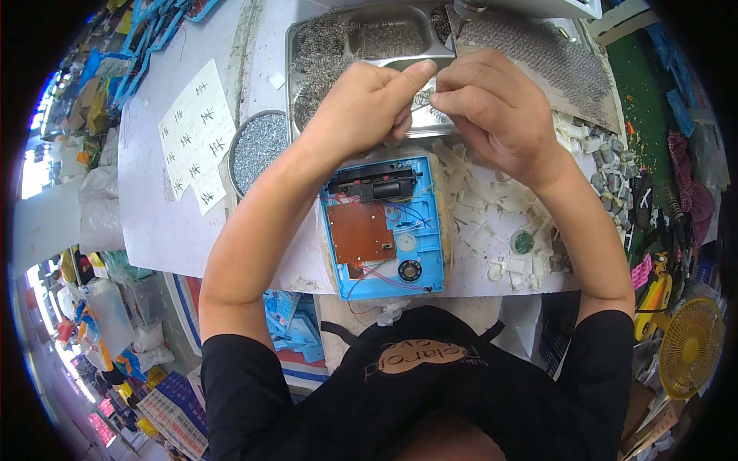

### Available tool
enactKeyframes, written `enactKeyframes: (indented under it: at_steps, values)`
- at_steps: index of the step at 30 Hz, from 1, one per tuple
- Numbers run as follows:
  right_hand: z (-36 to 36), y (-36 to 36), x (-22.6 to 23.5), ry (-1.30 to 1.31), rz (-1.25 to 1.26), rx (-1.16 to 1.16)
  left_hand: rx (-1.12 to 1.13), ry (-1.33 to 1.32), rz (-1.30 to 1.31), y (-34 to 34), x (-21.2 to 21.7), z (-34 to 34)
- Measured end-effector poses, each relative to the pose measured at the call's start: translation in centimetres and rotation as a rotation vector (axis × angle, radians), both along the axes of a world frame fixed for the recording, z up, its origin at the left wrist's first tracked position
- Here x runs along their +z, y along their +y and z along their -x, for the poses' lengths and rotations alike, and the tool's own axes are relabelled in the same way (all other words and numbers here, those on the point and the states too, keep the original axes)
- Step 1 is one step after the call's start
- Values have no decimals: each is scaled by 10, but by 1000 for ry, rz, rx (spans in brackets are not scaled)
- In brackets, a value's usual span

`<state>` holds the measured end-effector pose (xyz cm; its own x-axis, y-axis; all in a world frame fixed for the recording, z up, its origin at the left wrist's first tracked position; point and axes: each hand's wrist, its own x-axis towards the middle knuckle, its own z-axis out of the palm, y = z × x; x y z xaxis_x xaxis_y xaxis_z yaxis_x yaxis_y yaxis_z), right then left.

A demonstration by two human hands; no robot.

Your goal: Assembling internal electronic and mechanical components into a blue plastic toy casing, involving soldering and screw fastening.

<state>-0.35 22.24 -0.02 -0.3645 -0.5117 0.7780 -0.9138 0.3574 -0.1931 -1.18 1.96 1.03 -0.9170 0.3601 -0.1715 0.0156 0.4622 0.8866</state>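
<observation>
My left hand (369, 104) and my right hand (496, 111) are raised close together over the front of a metal tray (419, 63). Thumb and fingers of my right hand pinch a small tangle of metal springs (423, 97). The left hand's fingers are curled inward with the thumb stretched toward the right hand; what they hold is hidden. Nearer to me lies an opened blue plastic housing (433, 253). Inside it are a brown circuit board (357, 232), a black mechanism (383, 189), thin red and blue wires and a round black part (410, 270).
Small springs (319, 46) fill the tray's compartments. A round dish of screws (261, 150) and marked paper sheets (196, 134) lie left. White plastic pieces (477, 203), a green disc (523, 243) and grey parts (611, 173) lie right. A yellow fan (692, 349) stands beyond the table.
</observation>
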Motion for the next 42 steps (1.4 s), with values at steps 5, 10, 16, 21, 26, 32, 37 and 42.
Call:
enactKeyframes:
  at_steps: [5,10,16,21,26,32,37,42]
  values:
    - [2,5,-12,55,-70,-34,-148,188,303,7,1,22]
    - [0,4,-11,81,-47,11,-316,-286,331,12,11,26]
    - [3,7,-7,-181,110,-30,-109,-453,-111,1,0,16]
    - [-3,2,-16,-688,425,-29,-166,47,-231,-2,-7,-7]
    - [-2,7,-9,-404,216,-72,-166,-327,-385,-10,1,0]
    - [6,1,-2,-69,-85,-154,-91,20,44,-6,-9,17]
    - [-17,17,3,-155,-311,-243,-128,760,531,-7,-25,17]
    - [-51,35,-20,-407,-755,-346,-374,906,446,-6,-32,32]
